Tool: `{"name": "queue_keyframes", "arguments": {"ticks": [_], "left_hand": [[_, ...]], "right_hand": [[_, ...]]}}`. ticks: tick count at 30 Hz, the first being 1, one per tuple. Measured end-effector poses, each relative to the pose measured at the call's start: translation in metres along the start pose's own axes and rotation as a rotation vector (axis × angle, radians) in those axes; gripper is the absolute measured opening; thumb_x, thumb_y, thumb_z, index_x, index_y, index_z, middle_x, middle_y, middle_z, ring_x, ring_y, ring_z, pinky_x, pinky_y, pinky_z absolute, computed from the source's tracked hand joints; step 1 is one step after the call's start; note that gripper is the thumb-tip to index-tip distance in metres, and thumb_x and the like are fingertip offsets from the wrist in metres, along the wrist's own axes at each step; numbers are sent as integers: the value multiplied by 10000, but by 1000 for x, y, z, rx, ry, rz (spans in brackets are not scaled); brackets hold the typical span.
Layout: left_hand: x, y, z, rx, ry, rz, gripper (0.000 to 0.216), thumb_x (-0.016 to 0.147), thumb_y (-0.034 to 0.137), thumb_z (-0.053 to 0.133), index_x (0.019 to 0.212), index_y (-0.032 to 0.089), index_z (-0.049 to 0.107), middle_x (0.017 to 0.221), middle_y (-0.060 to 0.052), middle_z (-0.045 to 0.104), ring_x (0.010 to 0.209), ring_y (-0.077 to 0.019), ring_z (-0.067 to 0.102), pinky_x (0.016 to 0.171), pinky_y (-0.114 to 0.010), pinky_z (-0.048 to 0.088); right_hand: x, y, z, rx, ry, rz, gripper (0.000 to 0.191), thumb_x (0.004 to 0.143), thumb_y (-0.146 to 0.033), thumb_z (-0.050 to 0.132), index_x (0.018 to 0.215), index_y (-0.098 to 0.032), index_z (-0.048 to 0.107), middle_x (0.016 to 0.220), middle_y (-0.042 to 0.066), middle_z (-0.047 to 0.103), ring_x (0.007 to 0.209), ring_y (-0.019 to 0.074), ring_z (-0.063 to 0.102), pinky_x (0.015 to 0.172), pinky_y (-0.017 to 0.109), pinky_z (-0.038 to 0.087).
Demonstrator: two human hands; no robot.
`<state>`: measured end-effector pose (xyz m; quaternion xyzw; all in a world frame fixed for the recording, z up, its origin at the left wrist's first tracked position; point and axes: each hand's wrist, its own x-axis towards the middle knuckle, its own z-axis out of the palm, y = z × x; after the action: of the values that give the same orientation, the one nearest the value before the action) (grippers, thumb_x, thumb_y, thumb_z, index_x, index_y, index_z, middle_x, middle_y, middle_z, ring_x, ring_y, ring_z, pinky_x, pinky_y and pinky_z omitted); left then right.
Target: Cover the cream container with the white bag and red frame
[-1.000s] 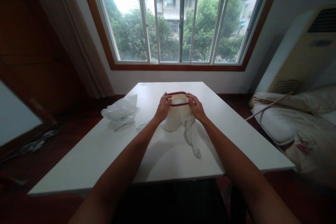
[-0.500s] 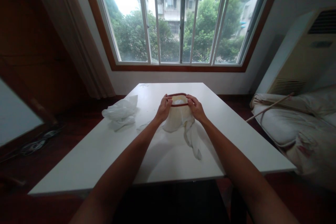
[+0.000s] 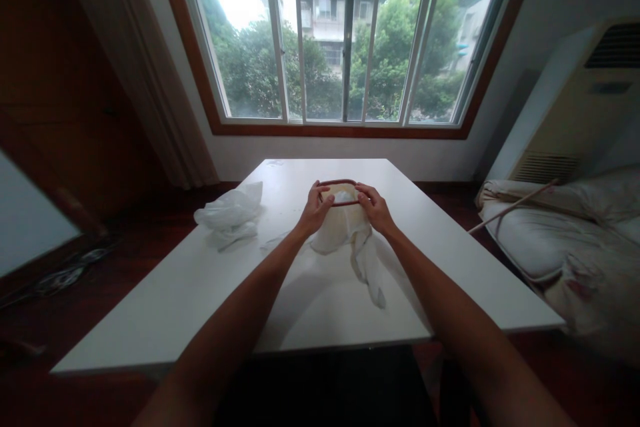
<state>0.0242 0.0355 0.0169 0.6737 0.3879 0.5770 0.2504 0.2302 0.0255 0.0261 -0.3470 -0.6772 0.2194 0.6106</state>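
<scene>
A dark red hoop-like frame [image 3: 339, 183] with cream cloth [image 3: 345, 230] over it stands near the middle of the white table [image 3: 320, 293]. My left hand [image 3: 315, 211] pinches the frame's left side, fingers closed on the rim. My right hand [image 3: 374, 208] grips the right side the same way. The cloth bulges below the frame, and a loose tail [image 3: 370, 273] trails toward me on the tabletop.
A crumpled white plastic bag [image 3: 230, 213] lies on the table's left part. A wide window [image 3: 345, 40] fills the far wall. A standing air conditioner [image 3: 575, 100] and a bedding pile [image 3: 560, 233] with a thin stick are to the right. Curtains hang at left.
The frame has tipped a little toward me, so its opening looks narrower. My left thumb has shifted inward along the rim. The bag has not moved.
</scene>
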Motion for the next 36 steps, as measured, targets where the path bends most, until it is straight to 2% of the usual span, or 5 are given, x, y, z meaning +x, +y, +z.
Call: {"name": "queue_keyframes", "arguments": {"ticks": [9,20,30,33,36], "left_hand": [[3,-4,-6,85,12,-36,336,899,424,537,1166,223,568,1546,-113,391,1439,-288,363,1194,-523,250],[0,-1,-4,103,11,5,346,947,413,412,1183,201,551,1546,-127,379,1454,-269,326,1199,-490,241],[-8,4,-14,-8,-98,34,662,871,720,464,1269,191,495,1617,-180,234,1517,-298,211,1234,-502,174],[-12,11,-25,-25,-185,54,807,787,766,555,1342,190,452,1621,-206,208,1522,-345,174,1198,-544,249],[-16,20,-33,41,-214,85,713,805,705,594,1300,200,501,1614,-200,237,1516,-363,185,1142,-571,332]], "right_hand": [[0,4,-2,-139,-10,-111,315,907,-519,573,996,-236,678,1170,100,627,1205,262,568,1041,462,453],[-6,3,5,-229,-2,-211,350,981,-516,433,1011,-230,632,1160,114,563,1219,255,518,1079,476,415],[-6,1,-2,-181,-1,-199,472,988,-590,358,1088,-239,657,1177,104,599,1166,251,565,1033,447,465],[-5,1,-6,-126,12,-124,495,1004,-577,316,1148,-245,652,1169,90,638,1091,232,613,987,422,498],[-3,2,-7,-94,-4,-40,508,994,-590,346,1200,-239,650,1235,86,657,1118,235,623,1001,422,494]]}}
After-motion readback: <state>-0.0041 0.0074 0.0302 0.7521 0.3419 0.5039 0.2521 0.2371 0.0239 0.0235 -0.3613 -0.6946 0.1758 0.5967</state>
